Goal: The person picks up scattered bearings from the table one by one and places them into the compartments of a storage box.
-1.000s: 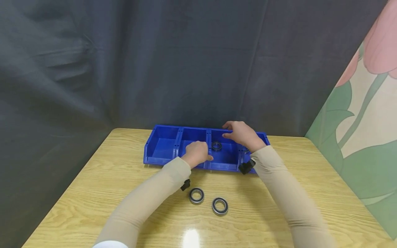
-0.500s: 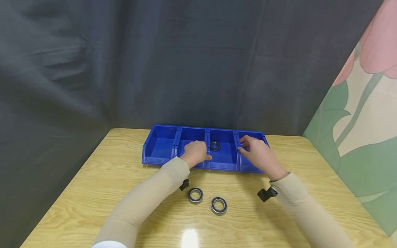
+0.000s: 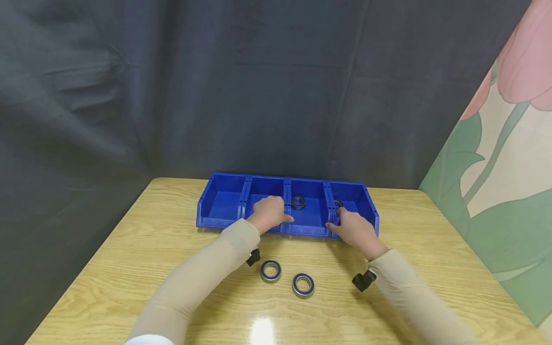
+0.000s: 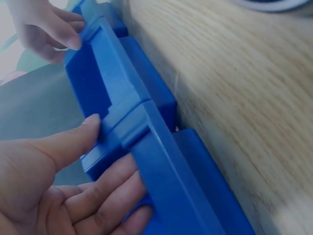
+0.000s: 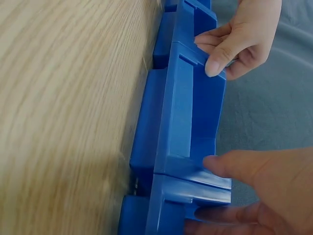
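A row of joined blue storage bins (image 3: 310, 229) stands at the back of the table. My left hand (image 3: 269, 213) straddles the divider between the second and third bins, thumb on one side and fingers on the other, pinching it. On the divider between the third and fourth bins, my right hand (image 3: 355, 229) does the same, as the right wrist view shows with the thumb (image 5: 230, 164). One ball bearing (image 3: 298, 202) lies in the third bin. Another bearing (image 3: 338, 204) lies in the fourth, partly covered by my right fingers. The second bin's floor is mostly hidden by my left hand.
Two more ball bearings, a left one (image 3: 270, 271) and a right one (image 3: 303, 285), lie flat on the wooden table (image 3: 142, 249) in front of the bins. A dark curtain (image 3: 267, 96) hangs close behind. A flower-painted wall (image 3: 509, 191) borders the right side.
My right hand has moved from above the third bin, over the fourth, down onto the divider between them. My left hand stays at its divider; bins and bearings look unmoved.
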Demonstrator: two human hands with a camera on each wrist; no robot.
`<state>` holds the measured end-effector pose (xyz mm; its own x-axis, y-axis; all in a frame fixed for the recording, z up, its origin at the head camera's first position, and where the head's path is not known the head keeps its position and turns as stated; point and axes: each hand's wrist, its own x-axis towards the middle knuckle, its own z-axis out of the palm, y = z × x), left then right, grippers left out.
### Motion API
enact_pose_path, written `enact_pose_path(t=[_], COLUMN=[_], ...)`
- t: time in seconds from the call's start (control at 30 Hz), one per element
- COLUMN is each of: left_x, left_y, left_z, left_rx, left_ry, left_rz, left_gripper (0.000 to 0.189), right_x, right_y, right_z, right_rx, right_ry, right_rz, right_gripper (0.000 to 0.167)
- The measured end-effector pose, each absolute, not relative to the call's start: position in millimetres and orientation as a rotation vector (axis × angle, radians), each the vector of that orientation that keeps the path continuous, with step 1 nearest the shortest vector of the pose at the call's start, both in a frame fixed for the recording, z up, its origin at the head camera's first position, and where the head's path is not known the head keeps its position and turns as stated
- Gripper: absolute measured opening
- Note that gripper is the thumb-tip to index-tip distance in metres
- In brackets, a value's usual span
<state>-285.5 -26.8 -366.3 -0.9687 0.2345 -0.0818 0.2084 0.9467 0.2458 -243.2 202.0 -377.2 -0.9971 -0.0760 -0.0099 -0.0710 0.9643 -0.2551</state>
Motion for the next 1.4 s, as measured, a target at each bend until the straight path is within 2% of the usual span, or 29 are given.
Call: enact_pose_path(t=[0.2, 0.4, 0.7, 1.4], left_x=[-276.0, -258.7, -236.6, -225.4], left_y=[-43.3, -62.9, -85.9, -108.0], left_z=[-361.6, -357.9, -374.2, -381.4], left_rx=[0.472, 0.612, 0.715, 0.684], left_ry=[3.010, 2.940, 2.674, 2.690], left_rz=[0.452, 0.519, 0.534, 0.478], left_gripper=[0.028, 0.028, 0.025, 0.030], right_x=[-245.5, -247.7, -257.2, -249.6], right_y=[199.0, 198.9, 205.3, 231.2], right_z=[-375.9, -374.2, -375.3, -370.8], right_rx=[-0.080, -0.062, -0.075, -0.094], right_ry=[3.080, 3.050, 3.011, 2.943], right_rz=[-0.427, -0.417, -0.459, -0.507], right_gripper=[0.056, 0.057, 0.044, 0.057])
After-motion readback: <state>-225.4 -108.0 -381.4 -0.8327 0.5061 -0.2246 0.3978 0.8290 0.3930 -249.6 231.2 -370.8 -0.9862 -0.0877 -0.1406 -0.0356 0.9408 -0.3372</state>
